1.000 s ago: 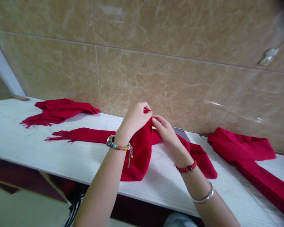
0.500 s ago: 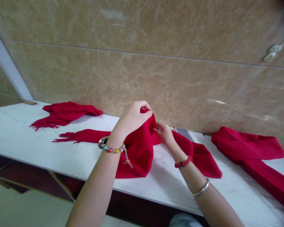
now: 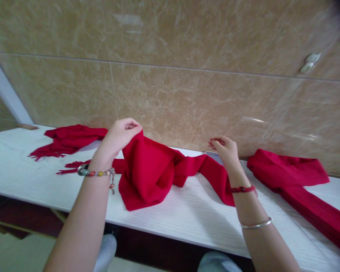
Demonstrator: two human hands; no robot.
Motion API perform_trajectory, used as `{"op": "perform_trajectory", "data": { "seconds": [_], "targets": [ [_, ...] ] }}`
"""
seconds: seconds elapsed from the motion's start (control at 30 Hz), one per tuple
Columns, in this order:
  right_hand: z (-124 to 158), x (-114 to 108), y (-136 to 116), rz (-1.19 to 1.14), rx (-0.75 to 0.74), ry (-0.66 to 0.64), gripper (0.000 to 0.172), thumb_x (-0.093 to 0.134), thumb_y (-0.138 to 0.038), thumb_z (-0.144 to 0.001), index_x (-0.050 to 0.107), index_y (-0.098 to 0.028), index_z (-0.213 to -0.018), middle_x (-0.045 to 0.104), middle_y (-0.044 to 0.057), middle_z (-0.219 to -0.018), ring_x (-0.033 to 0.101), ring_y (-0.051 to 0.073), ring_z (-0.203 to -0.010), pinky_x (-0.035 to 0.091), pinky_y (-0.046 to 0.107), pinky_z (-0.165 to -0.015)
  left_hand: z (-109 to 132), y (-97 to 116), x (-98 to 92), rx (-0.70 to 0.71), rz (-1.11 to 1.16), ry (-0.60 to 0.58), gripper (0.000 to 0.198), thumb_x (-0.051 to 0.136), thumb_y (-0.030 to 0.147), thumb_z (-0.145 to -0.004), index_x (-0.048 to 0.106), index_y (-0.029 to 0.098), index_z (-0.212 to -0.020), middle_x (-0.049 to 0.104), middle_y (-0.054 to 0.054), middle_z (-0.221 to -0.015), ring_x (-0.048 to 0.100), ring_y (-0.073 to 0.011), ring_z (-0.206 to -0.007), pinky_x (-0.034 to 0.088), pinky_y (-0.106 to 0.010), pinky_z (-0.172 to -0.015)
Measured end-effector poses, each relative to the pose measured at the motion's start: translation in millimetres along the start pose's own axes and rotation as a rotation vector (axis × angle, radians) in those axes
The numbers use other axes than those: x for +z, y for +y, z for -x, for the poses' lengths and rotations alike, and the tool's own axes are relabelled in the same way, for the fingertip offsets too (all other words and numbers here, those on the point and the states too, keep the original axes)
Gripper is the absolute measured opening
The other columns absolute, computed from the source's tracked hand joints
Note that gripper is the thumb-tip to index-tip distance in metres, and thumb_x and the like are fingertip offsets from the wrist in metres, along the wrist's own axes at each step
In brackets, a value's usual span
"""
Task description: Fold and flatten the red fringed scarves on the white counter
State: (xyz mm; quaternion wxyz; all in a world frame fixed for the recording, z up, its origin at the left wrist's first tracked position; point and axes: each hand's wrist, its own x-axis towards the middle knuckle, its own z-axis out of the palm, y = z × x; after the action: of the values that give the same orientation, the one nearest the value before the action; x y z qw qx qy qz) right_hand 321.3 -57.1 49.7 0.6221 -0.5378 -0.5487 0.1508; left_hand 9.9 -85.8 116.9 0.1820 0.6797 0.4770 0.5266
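A red scarf [image 3: 147, 170] lies in loose folds along the white table, fringe at its left end. My left hand [image 3: 124, 132] is closed, pinching a raised edge of it between thumb and fingers. From there the cloth hangs down to the tabletop. My right hand [image 3: 223, 149] is in the air above the scarf's right part, apart from the cloth. Its fingers are loosely bent, slightly apart, with nothing seen in them. Behind my right forearm, the scarf's right end is partly hidden.
A second fringed red scarf [image 3: 75, 138] lies crumpled at the back left of the white table [image 3: 170, 219]. Another red scarf [image 3: 289, 170] lies folded at the right. A flat grey item [image 3: 214, 156] is by the tiled wall [image 3: 175, 102]. My knees show below the front edge.
My left hand has moved left, drawing the scarf's edge with it. My right hand has let go of the cloth and moved right. The view has shifted slightly.
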Motion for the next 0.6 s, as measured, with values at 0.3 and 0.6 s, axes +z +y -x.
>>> {"op": "perform_trajectory", "data": {
  "seconds": [0.3, 0.6],
  "targets": [
    [55.4, 55.1, -50.7, -0.046, -0.289, -0.714, 0.027, 0.061, -0.031, -0.071, 0.062, -0.019, -0.095, 0.065, 0.006, -0.099, 0.059, 0.018, -0.091, 0.045, 0.032, -0.081, 14.6, 11.7, 55.2, 0.197, -0.09, -0.534, 0.018, 0.048, 0.029, -0.076, 0.063, 0.017, -0.078, 0.065, 0.0, -0.076, 0.057, -0.0143, -0.07, 0.041, -0.024, -0.065],
    [53.0, 61.0, -33.2, -0.196, -0.153, -0.595, 0.015, 0.053, -0.032, -0.076, 0.058, -0.018, -0.079, 0.063, 0.003, -0.08, 0.059, 0.014, -0.076, 0.046, 0.029, -0.073, 11.4, 5.5, 55.0, 0.217, -0.101, -0.512, 0.017, 0.048, 0.028, -0.079, 0.062, 0.017, -0.078, 0.065, 0.0, -0.077, 0.058, -0.0145, -0.072, 0.042, -0.024, -0.066]
  ]
}}
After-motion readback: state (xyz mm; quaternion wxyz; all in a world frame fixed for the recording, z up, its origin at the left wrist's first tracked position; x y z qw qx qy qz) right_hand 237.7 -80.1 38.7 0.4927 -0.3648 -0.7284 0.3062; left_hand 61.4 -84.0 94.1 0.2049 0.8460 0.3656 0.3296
